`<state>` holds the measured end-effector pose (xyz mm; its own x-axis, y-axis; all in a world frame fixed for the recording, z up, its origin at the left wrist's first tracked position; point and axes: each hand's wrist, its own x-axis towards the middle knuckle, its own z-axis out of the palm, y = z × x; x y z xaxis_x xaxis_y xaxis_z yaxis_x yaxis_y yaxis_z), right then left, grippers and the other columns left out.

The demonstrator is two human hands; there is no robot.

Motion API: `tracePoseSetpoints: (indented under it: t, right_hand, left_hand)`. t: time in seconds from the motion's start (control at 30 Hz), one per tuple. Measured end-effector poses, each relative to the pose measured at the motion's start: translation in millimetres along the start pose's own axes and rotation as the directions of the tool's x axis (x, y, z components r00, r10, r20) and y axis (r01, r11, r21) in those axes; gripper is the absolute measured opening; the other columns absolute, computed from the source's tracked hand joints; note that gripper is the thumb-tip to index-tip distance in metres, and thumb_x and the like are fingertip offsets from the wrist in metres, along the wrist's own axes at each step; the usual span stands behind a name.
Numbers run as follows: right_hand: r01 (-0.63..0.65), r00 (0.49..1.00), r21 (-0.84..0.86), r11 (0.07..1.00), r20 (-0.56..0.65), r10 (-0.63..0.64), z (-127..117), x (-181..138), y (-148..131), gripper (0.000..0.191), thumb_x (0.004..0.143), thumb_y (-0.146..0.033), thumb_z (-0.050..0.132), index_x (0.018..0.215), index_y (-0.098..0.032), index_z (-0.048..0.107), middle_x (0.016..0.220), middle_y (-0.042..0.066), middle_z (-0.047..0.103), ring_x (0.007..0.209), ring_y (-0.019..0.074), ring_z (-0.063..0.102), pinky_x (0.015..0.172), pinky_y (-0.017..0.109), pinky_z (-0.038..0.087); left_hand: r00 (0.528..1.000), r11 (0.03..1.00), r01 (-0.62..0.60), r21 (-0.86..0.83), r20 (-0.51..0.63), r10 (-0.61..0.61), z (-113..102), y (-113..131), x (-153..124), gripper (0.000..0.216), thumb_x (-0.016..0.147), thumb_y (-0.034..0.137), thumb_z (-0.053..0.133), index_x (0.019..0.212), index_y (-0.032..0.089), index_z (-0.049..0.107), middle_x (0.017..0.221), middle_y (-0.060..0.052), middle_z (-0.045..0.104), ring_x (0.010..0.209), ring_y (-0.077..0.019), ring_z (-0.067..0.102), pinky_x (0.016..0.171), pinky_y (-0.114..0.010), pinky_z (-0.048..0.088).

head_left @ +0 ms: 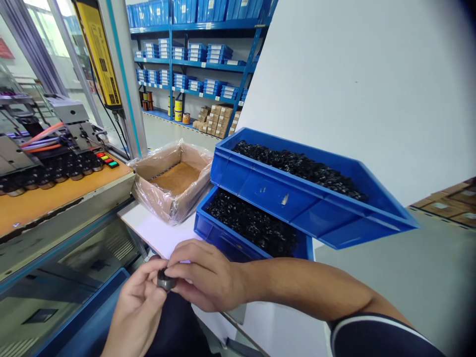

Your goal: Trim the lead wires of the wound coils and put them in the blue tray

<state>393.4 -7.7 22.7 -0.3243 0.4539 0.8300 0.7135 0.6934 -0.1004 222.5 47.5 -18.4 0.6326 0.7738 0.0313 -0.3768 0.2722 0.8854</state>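
In front of my lap, both hands meet at a small round dark metal ring with a black insert (165, 282) in its top. My left hand (140, 297) grips it between thumb and fingers from the left. The closed fingers of my right hand (208, 275) press on its upper right side, partly hiding the insert. Just beyond my right hand, a lower blue bin (232, 244) holds many small black plastic parts (253, 225). A second blue bin (267, 186) rests askew above it, also filled with black parts (297, 166).
A plastic-lined cardboard box (178, 206) stands on the white table (148, 220). At the left, a machine bench (100, 183) carries rows of round metal-and-black pieces (76, 173) and coloured buttons (107, 159). Blue shelving (208, 64) with bins stands behind; a white panel (353, 89) rises at right.
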Motion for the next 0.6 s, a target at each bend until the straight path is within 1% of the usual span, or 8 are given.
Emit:
tracePoseSetpoints:
  t: [0.1,0.17,0.2,0.27,0.3,0.37,0.47,0.6]
  right_hand:
    - [-0.026,0.999,0.03,0.999,-0.037,0.027,0,-1,1,0.016,0.096,-0.018,0.055,0.109,-0.009,0.058,0.095,0.012,0.066,0.093,0.0172,0.064,0.085,0.031,0.06]
    - [-0.015,0.999,0.029,0.999,-0.046,0.016,0,0,3,0.016,0.097,-0.021,0.056,0.107,-0.009,0.058,0.093,0.011,0.066,0.091,0.0166,0.064,0.083,0.03,0.06]
    - [-0.007,0.999,0.024,1.0,-0.044,0.008,-1,0,3,0.016,0.097,-0.021,0.056,0.106,-0.009,0.059,0.092,0.012,0.067,0.09,0.0167,0.064,0.083,0.03,0.06]
    - [0.007,0.999,0.02,1.0,-0.041,-0.006,-1,0,4,0.016,0.097,-0.021,0.055,0.105,-0.007,0.059,0.093,0.012,0.068,0.09,0.0173,0.065,0.082,0.031,0.06]
    - [0.012,0.999,0.022,1.0,-0.04,-0.011,-1,-1,4,0.017,0.098,-0.021,0.055,0.105,-0.007,0.06,0.092,0.012,0.068,0.09,0.0177,0.065,0.082,0.031,0.06]
    - [0.019,0.999,0.025,1.0,-0.041,-0.018,-2,-1,4,0.018,0.098,-0.021,0.055,0.104,-0.006,0.061,0.09,0.012,0.067,0.089,0.0181,0.065,0.081,0.031,0.06]
    - [0.028,0.999,0.033,0.999,-0.028,-0.027,-2,-1,2,0.019,0.098,-0.02,0.053,0.103,-0.004,0.061,0.09,0.013,0.067,0.089,0.0184,0.064,0.081,0.031,0.06]
    - [0.03,1.0,0.047,0.998,0.005,-0.03,-2,1,-4,0.016,0.097,-0.014,0.052,0.104,-0.002,0.06,0.089,0.014,0.066,0.088,0.0184,0.063,0.081,0.03,0.059]
  left_hand:
    - [0.997,0.997,0.066,-0.048,-0.027,-0.068,-1,-1,0,0.031,0.079,0.046,0.076,0.106,0.032,0.077,0.081,-0.002,0.079,0.069,-0.0119,0.071,0.07,-0.021,0.058]
    - [0.996,0.996,0.023,0.081,-0.085,-0.016,-8,0,-2,0.031,0.083,0.044,0.072,0.11,0.03,0.076,0.089,-0.004,0.08,0.077,-0.0147,0.073,0.075,-0.023,0.059]
    - [0.994,0.977,-0.05,0.205,-0.087,0.069,-12,1,-2,0.03,0.084,0.04,0.072,0.112,0.029,0.076,0.096,-0.005,0.08,0.085,-0.0164,0.073,0.08,-0.024,0.059]
    - [0.955,0.841,-0.277,0.464,0.041,0.292,-20,7,-2,0.03,0.084,0.029,0.072,0.114,0.03,0.074,0.111,-0.005,0.077,0.101,-0.0187,0.071,0.088,-0.024,0.056]
    - [0.912,0.731,-0.398,0.554,0.15,0.382,-23,12,-1,0.032,0.084,0.022,0.072,0.115,0.031,0.074,0.115,-0.004,0.074,0.106,-0.0186,0.07,0.091,-0.023,0.055]
    - [0.814,0.521,-0.57,0.636,0.348,0.465,-27,21,3,0.04,0.083,0.013,0.07,0.117,0.032,0.072,0.116,-0.002,0.071,0.105,-0.0172,0.069,0.09,-0.022,0.054]
    - [0.74,0.344,-0.645,0.682,0.447,0.502,-27,30,6,0.041,0.081,0.007,0.07,0.115,0.03,0.071,0.107,0.0,0.072,0.096,-0.0148,0.07,0.088,-0.02,0.053]
    - [0.694,0.262,-0.673,0.691,0.469,0.546,-22,25,1,0.034,0.08,0.006,0.071,0.108,0.026,0.072,0.096,0.0,0.075,0.089,-0.016,0.072,0.088,-0.024,0.054]
